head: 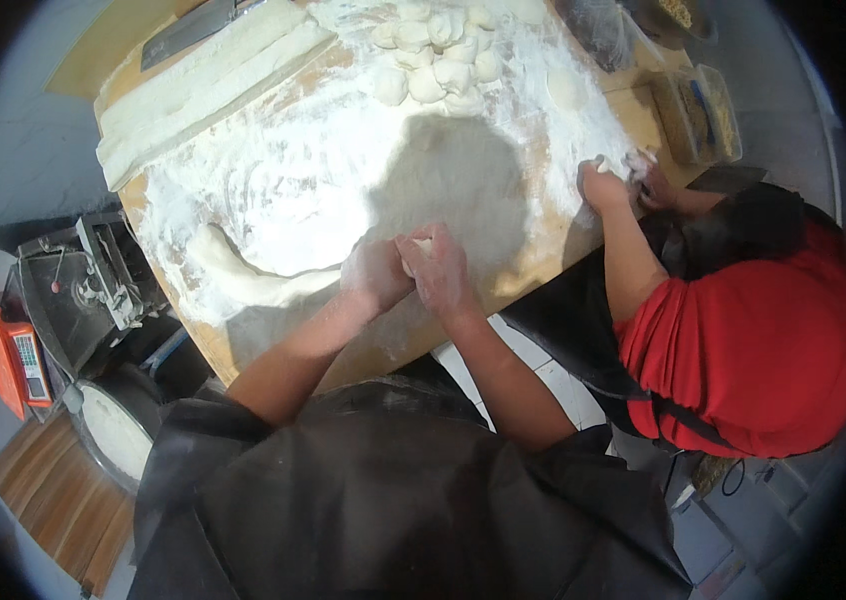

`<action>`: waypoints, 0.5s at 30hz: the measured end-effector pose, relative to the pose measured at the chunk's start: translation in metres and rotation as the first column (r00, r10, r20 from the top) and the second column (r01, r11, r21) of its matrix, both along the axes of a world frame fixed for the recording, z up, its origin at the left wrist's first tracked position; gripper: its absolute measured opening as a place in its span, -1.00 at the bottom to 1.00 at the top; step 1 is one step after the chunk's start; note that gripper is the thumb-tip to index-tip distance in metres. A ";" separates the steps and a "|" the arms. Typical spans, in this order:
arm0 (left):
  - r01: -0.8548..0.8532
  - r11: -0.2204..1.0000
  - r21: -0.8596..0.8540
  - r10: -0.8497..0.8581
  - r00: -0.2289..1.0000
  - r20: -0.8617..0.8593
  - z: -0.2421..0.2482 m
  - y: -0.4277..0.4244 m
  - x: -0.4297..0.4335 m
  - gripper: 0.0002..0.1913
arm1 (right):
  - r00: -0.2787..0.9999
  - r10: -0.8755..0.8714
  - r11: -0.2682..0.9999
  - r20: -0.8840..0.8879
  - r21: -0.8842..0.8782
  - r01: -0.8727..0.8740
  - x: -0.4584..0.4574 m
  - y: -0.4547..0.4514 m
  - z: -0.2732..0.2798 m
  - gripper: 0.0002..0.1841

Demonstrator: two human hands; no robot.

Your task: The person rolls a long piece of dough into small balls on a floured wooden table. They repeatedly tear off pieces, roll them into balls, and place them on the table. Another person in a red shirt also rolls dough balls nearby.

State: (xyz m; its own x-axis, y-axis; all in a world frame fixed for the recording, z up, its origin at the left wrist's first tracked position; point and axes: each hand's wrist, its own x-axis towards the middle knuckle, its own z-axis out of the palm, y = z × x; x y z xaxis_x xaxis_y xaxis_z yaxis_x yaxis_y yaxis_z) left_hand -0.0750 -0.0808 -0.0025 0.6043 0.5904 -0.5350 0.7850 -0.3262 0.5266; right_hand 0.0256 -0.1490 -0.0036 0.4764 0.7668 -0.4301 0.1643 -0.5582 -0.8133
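Observation:
My left hand (378, 274) closes around the right end of a long dough rope (265, 285), which curves over the floured wooden table (205, 337). Touching it, my right hand (438, 270) grips a small dough piece (417, 255) between thumb and fingers. Whether that piece is still joined to the rope is hidden by the hands. Several round dough pieces (426, 84) lie in a cluster towards the far edge. Thick dough slabs (205, 97) stretch along the far left.
At the right, a co-worker in a red shirt (738, 352) handles dough at the table edge. Plastic containers (700, 112) stand at the back right. A metal scraper or blade (186, 37) lies behind the slabs. An orange scale (17, 364) and a bin of flour (115, 427) are at the left.

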 end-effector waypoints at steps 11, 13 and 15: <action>0.167 0.976 0.143 -0.148 0.980 -0.133 -0.011 0.029 0.011 -0.68 | 0.857 0.475 0.859 -0.200 -0.107 -0.501 0.015 0.031 0.092 -0.57; 0.100 0.923 0.371 -0.120 0.992 0.032 -0.013 0.029 -0.003 -0.59 | 0.903 0.351 0.926 0.247 0.052 -0.374 0.021 0.059 0.104 -0.58; -0.037 0.913 0.406 0.006 0.997 0.077 -0.014 0.023 -0.023 -0.53 | 0.753 0.071 0.885 0.654 0.307 -0.350 0.030 0.075 0.100 -0.59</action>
State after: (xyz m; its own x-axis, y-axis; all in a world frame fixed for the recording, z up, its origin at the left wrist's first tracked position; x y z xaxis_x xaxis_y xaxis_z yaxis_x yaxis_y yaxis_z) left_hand -0.0982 -0.0581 -0.0169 0.6166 0.7612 -0.2011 0.7594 -0.5076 0.4071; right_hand 0.0559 -0.0739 0.0959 0.3298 0.9104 0.2498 0.7720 -0.1078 -0.6264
